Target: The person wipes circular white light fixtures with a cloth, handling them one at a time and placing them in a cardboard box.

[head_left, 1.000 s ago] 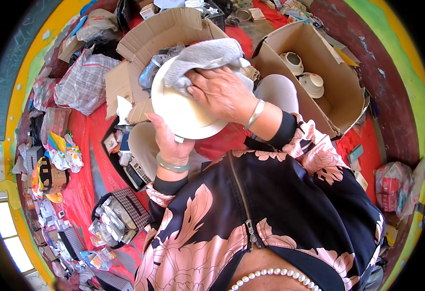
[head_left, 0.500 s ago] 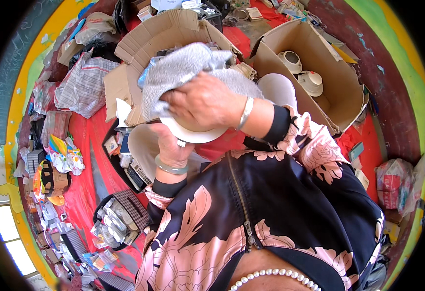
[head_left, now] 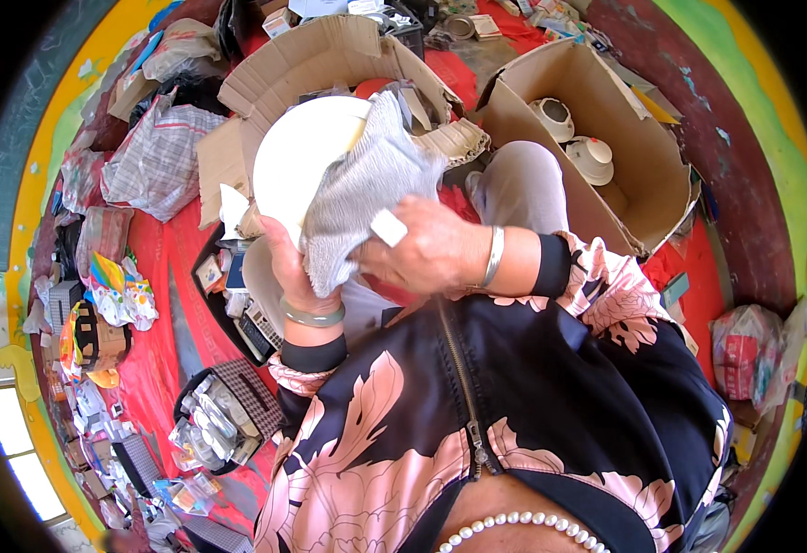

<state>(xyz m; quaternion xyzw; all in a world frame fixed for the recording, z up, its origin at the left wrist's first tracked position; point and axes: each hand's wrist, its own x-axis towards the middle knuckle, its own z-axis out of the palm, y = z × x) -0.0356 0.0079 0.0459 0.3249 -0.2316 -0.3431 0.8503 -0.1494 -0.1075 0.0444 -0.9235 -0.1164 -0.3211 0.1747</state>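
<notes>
My left hand [head_left: 294,269] grips the near edge of a white round dish [head_left: 304,157], its thumb pointing up along the side. The dish is tilted, with a broad pale surface showing; whether it is a plate or a bowl I cannot tell. A grey ribbed cloth [head_left: 366,184] drapes over its right side and hangs down toward my left wrist. My right hand [head_left: 422,247] is closed on the lower right part of the cloth, fingers partly hidden. A small white square piece [head_left: 388,227] shows at the right fingers.
Right of my knee stands an open cardboard box [head_left: 551,101] with two white bowls [head_left: 591,160] inside. Another torn cardboard box [head_left: 306,60] is behind the dish. At left are a black tray [head_left: 228,309], a checked basket [head_left: 248,396] and a plaid bag [head_left: 159,161] on red sheeting.
The dish has turned to show its broad white surface. My right hand, with the cloth, has moved down and to the right, off the dish's middle.
</notes>
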